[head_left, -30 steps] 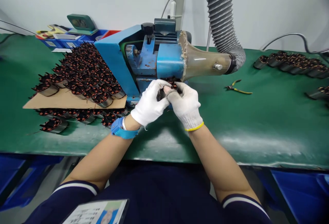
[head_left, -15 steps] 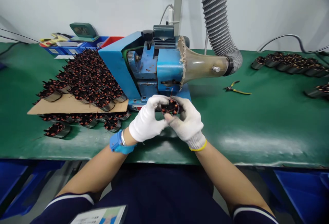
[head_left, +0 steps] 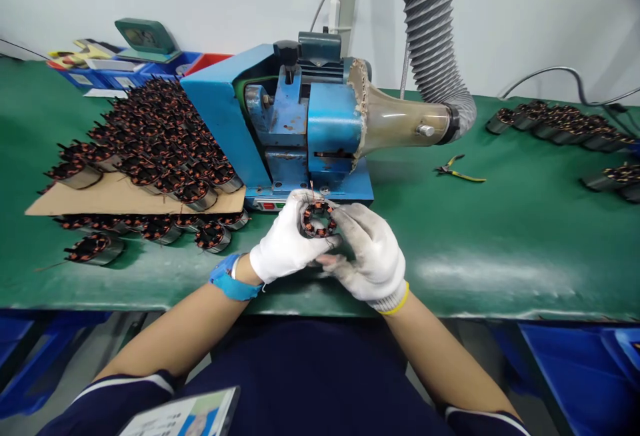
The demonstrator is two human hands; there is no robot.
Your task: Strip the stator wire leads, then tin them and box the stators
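A motor stator [head_left: 316, 208], a ring with copper windings and black insulation, is held in front of the blue machine [head_left: 334, 123]. My left hand [head_left: 283, 243], in a white glove, is closed around its left side and underside. Its open centre faces up toward me, and a thin wire sticks up at its far edge. On the right, my gloved right hand [head_left: 373, 249] has its thumb apart from its fingers. Its fingertips are at the stator's right rim, and I cannot tell whether they press on it. The right thumb is blurred.
Many stators [head_left: 160, 129] crowd a cardboard sheet [head_left: 125, 203] at the left, with more below it. Cutting pliers [head_left: 460, 171] lie right of the machine; further stators [head_left: 560, 123] stand far right. A grey hose [head_left: 433, 36] joins the machine's clear funnel [head_left: 400, 123].
The stator has moved slightly left and tilted so its open centre shows. My right hand has loosened, its thumb moving down away from the rim. The view has shifted slightly.
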